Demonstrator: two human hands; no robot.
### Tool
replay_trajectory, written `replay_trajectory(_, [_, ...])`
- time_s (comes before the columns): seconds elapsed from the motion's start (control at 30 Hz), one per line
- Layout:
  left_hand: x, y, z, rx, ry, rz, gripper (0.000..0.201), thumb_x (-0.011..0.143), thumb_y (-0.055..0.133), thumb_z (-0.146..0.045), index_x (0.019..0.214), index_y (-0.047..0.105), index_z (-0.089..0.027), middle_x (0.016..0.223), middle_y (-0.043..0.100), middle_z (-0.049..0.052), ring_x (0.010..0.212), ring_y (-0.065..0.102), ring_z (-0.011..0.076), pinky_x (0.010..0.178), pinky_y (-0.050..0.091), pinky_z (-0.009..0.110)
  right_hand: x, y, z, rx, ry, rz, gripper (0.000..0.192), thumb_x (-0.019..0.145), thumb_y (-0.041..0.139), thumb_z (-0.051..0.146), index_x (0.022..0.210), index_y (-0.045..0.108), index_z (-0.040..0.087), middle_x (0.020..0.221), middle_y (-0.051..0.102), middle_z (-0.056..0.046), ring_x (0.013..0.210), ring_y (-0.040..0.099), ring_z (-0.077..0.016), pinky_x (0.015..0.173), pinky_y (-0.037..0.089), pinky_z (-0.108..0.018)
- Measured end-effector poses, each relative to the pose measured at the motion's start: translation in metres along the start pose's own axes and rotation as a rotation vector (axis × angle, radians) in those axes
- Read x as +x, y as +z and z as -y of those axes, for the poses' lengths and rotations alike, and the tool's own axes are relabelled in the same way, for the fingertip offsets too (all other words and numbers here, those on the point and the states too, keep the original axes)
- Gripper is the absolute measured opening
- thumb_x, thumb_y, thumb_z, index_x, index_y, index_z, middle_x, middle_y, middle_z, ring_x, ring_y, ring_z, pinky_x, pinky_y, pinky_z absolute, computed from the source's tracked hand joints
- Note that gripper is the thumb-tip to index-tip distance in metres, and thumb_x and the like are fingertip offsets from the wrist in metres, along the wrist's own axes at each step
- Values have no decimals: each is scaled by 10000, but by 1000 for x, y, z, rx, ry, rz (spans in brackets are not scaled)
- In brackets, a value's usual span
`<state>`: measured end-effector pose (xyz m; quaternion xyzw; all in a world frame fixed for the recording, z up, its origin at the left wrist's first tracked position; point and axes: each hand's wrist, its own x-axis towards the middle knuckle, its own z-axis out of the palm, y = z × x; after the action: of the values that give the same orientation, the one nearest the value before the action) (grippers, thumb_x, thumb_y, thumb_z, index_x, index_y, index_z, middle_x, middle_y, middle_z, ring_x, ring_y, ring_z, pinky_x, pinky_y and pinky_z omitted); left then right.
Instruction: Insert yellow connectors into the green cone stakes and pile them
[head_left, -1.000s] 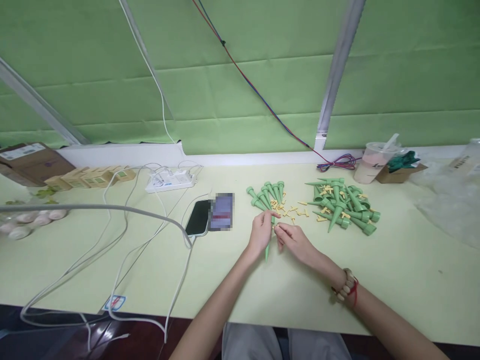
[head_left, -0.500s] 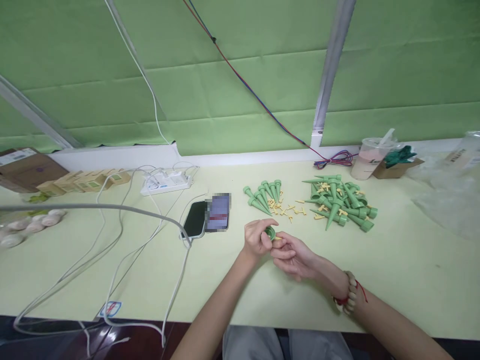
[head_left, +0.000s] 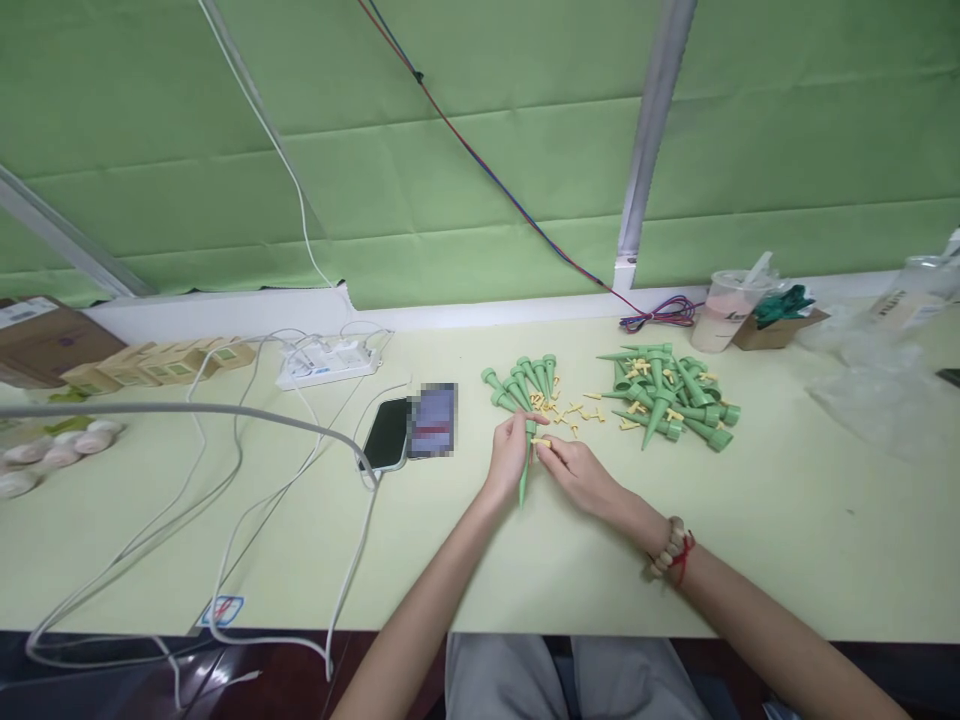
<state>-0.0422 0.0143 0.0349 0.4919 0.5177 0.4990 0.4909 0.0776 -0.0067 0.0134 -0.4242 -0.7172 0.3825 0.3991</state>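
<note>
My left hand [head_left: 508, 455] is closed around a green plastic watering spike [head_left: 523, 488], its wide end up and its tip pointing down toward the table. Between the thumb and fingers of my right hand [head_left: 581, 474] is a small yellow valve [head_left: 542, 442], held against the spike's side; whether it sits in a hole I cannot tell. Just beyond my hands lies a row of green spikes [head_left: 538, 374], with loose yellow valves [head_left: 574, 410] scattered beside it. Farther right is a heap of more green spikes [head_left: 660, 400] mixed with yellow valves.
Two phones [head_left: 387, 436] lie left of my hands, near a white power strip [head_left: 330, 364] and looping white cables [head_left: 240, 440]. At the back right stand a drink cup [head_left: 720, 315] and a small cardboard box [head_left: 780, 332]. Clear plastic bags [head_left: 870, 400] spread at the right.
The spike has turned from its open end facing me to tip down. My right hand has shifted so the yellow valve meets its side. The view has moved slightly.
</note>
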Motion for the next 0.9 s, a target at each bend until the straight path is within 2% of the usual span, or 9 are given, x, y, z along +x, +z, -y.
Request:
replay_trajectory(0.1, [-4, -1, 2, 85, 221, -76, 341, 832, 422, -380, 674, 629, -160, 563, 534, -3, 436, 360, 82, 466, 303, 210, 1, 5, 7, 476, 244, 104, 388, 845, 414, 493, 578, 361, 217, 459, 303, 68, 418, 295, -94, 421, 264, -224])
replay_trajectory(0.2, [-7, -4, 5, 190, 406, -71, 304, 825, 448, -362, 677, 632, -170, 621, 584, -2, 446, 356, 75, 498, 305, 213, 2, 5, 15, 903, 483, 237, 414, 794, 468, 502, 556, 267, 230, 416, 172, 110, 362, 157, -63, 341, 169, -195])
replay_trajectory(0.3, [-6, -6, 6, 228, 443, -42, 283, 811, 467, -346, 662, 632, -171, 609, 585, -5, 448, 366, 75, 507, 307, 214, 3, 3, 18, 1000, 577, 272, 406, 786, 477, 477, 559, 251, 226, 414, 177, 116, 353, 143, -50, 325, 160, -174])
replay_trajectory(0.37, [-3, -6, 4, 172, 385, -81, 307, 815, 449, -352, 641, 618, -164, 613, 579, 8, 489, 406, 88, 517, 322, 211, 3, 2, 17, 860, 549, 232, 397, 801, 441, 523, 581, 311, 219, 408, 238, 106, 344, 221, -55, 333, 214, -172])
replay_trajectory(0.47, [2, -5, 0, 79, 198, -119, 332, 808, 439, -376, 626, 604, -153, 560, 534, 6, 504, 429, 101, 498, 329, 206, 2, 2, 14, 517, 364, 70, 383, 814, 433, 572, 710, 436, 204, 459, 392, 79, 382, 378, -83, 379, 329, -193])
replay_trajectory(0.53, [4, -5, -1, 52, 76, -88, 332, 801, 429, -377, 637, 605, -149, 540, 517, -6, 463, 405, 92, 465, 315, 207, 0, 2, 11, 322, 237, -10, 342, 828, 455, 546, 861, 484, 207, 530, 467, 64, 442, 456, -105, 429, 387, -213])
replay_trajectory(0.63, [5, -5, 0, 32, -12, -43, 314, 793, 407, -346, 649, 602, -145, 541, 516, -13, 419, 371, 78, 434, 296, 209, -2, 0, 6, -33, 53, -63, 300, 878, 439, 455, 1020, 526, 205, 665, 579, 5, 572, 548, -143, 547, 441, -261])
replay_trajectory(0.77, [2, -2, 1, 29, -48, -7, 276, 773, 421, -308, 665, 608, -136, 468, 458, -30, 389, 356, 75, 406, 271, 201, -2, -5, 2, -472, -146, -73, 309, 936, 352, 334, 884, 618, 184, 814, 652, -86, 740, 603, -188, 666, 441, -292])
replay_trajectory(0.9, [-2, 2, -3, -25, -165, 57, 318, 798, 363, -284, 649, 596, -128, 425, 431, -34, 336, 314, 63, 378, 239, 200, -1, -11, 4, -551, -193, -32, 319, 937, 371, 278, 762, 623, 188, 776, 653, -70, 739, 604, -171, 669, 423, -262])
